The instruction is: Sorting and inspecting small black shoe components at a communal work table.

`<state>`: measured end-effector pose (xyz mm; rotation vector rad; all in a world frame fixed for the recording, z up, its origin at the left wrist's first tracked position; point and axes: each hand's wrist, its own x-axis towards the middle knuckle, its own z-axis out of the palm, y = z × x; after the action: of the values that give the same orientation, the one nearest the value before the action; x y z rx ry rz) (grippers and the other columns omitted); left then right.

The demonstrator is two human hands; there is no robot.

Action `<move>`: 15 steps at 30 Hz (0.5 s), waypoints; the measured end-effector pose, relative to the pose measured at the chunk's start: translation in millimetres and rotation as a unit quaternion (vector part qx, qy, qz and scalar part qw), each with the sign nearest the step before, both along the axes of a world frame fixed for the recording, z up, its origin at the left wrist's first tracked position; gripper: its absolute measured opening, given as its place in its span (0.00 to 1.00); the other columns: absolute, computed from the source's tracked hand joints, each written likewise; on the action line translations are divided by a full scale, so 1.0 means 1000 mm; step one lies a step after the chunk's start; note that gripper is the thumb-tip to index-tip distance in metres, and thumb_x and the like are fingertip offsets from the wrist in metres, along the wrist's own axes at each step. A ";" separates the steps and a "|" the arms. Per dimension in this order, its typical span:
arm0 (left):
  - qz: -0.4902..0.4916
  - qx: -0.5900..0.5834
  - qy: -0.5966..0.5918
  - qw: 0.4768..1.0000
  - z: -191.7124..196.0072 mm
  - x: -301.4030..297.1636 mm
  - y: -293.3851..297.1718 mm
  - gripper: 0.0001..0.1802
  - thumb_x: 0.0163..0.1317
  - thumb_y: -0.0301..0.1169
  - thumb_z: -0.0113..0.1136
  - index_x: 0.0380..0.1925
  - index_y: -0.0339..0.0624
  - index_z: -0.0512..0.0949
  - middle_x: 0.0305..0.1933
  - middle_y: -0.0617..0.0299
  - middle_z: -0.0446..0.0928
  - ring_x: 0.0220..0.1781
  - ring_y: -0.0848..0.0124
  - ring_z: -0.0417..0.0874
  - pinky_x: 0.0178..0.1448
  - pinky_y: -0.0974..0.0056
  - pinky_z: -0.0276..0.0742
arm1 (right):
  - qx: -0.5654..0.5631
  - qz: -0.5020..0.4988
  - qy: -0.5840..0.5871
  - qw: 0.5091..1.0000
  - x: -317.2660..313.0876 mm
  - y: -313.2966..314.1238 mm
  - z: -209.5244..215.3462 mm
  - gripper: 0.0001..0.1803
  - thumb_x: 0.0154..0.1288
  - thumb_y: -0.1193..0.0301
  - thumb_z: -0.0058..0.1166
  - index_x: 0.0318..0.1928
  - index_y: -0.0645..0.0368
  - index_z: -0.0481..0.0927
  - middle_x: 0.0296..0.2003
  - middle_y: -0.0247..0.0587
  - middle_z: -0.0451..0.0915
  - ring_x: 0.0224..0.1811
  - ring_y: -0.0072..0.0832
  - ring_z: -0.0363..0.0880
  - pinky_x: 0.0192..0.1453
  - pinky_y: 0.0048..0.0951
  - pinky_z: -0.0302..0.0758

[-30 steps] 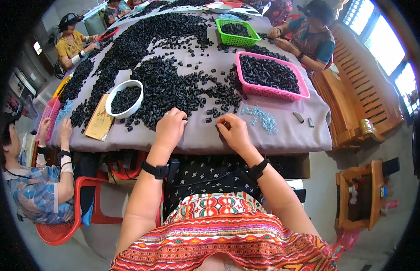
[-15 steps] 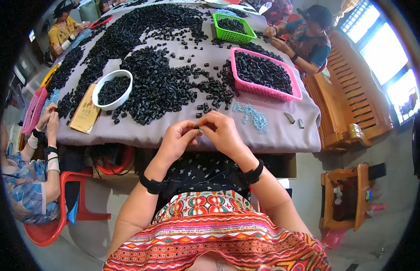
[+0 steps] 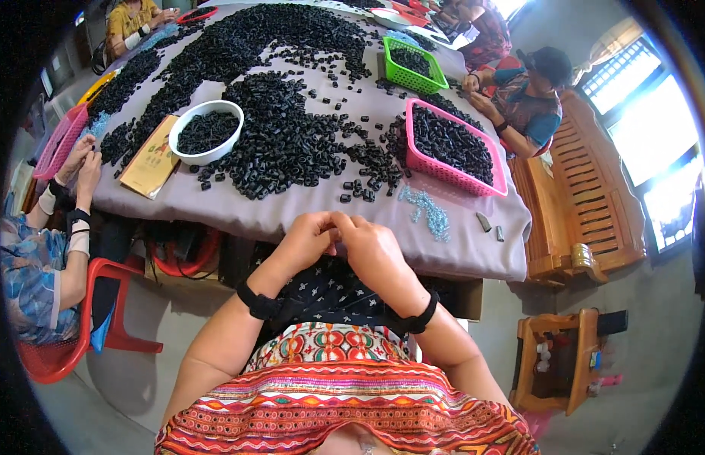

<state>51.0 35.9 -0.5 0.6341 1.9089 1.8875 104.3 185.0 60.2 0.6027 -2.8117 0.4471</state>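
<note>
At the near edge of the table (image 3: 239,216), just over my lap, my two hands meet fingertip to fingertip. On the far left a person in a blue patterned top sits on a red chair (image 3: 79,341) with both hands raised by a pink basket at the table's left edge (image 3: 57,144). Further in lie a tan booklet (image 3: 150,157) and a white bowl (image 3: 208,133) filled with small black pieces, beside the big black heap (image 3: 284,144) spread over the grey cloth.

My left hand (image 3: 303,243) is bent at the wrist, a black band around it, fingers curled inward and thumb tip pressed toward the other hand. My right hand (image 3: 375,254) comes from the other side with its back toward the camera, fingers folded down over the same spot, also with a black wristband. Both pinch closed at the meeting point, but whatever sits between the fingertips is covered by them and too small to make out, so I cannot tell what I am holding.

Loose black pieces lie on the cloth just beyond my knuckles. To the right of them sits a small cluster of pale blue beads (image 3: 427,212), near my right hand but apart from it, then a pink basket (image 3: 451,148) of black pieces and two small dark bits (image 3: 489,225) close to the corner.
</note>
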 end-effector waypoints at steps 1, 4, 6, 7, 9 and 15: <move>0.000 0.000 0.000 1.000 -0.001 0.000 0.000 0.09 0.65 0.23 0.54 0.43 0.33 0.79 0.31 0.63 0.81 0.25 0.79 0.77 0.32 0.72 0.76 | 0.033 -0.023 -0.032 0.999 0.001 -0.006 0.000 0.21 0.55 0.79 0.51 0.52 0.57 0.71 0.33 0.50 0.80 0.34 0.49 0.82 0.37 0.45 0.78; 0.041 0.007 -0.051 0.998 -0.004 -0.002 -0.002 0.09 0.66 0.23 0.52 0.42 0.33 0.79 0.30 0.64 0.80 0.26 0.79 0.78 0.32 0.72 0.77 | 0.041 -0.019 -0.022 0.999 0.002 -0.012 0.002 0.23 0.55 0.79 0.52 0.54 0.58 0.70 0.33 0.49 0.80 0.33 0.48 0.82 0.36 0.44 0.78; 0.021 0.025 -0.050 0.998 -0.006 -0.003 -0.002 0.09 0.67 0.23 0.51 0.43 0.33 0.78 0.30 0.64 0.79 0.26 0.79 0.78 0.32 0.73 0.79 | 0.019 -0.009 -0.015 1.000 0.002 -0.009 0.002 0.22 0.56 0.79 0.52 0.54 0.58 0.71 0.33 0.49 0.80 0.34 0.47 0.82 0.36 0.43 0.78; 0.021 0.026 -0.050 0.998 -0.005 -0.003 -0.002 0.09 0.67 0.23 0.51 0.43 0.33 0.78 0.30 0.64 0.79 0.26 0.79 0.78 0.32 0.73 0.79 | -0.018 0.018 0.008 1.000 0.001 -0.005 0.000 0.21 0.55 0.79 0.53 0.52 0.59 0.70 0.33 0.48 0.80 0.32 0.45 0.82 0.33 0.41 0.78; 0.017 0.029 -0.062 0.998 -0.003 -0.002 0.000 0.08 0.67 0.23 0.52 0.42 0.32 0.78 0.30 0.65 0.79 0.26 0.79 0.79 0.33 0.72 0.80 | -0.055 0.044 0.030 0.997 0.001 -0.003 0.000 0.21 0.55 0.79 0.55 0.50 0.59 0.70 0.33 0.47 0.79 0.31 0.43 0.83 0.31 0.39 0.79; 0.024 0.020 -0.039 0.999 -0.013 -0.004 0.000 0.08 0.68 0.24 0.53 0.42 0.32 0.78 0.31 0.63 0.80 0.27 0.79 0.80 0.33 0.72 0.80 | -0.034 0.035 0.041 0.998 0.006 -0.007 0.002 0.21 0.54 0.79 0.54 0.51 0.59 0.70 0.35 0.48 0.79 0.31 0.44 0.82 0.31 0.40 0.79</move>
<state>47.0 36.3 -13.4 0.5236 1.8570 1.9549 110.6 178.4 62.5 0.6916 -2.6921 0.5175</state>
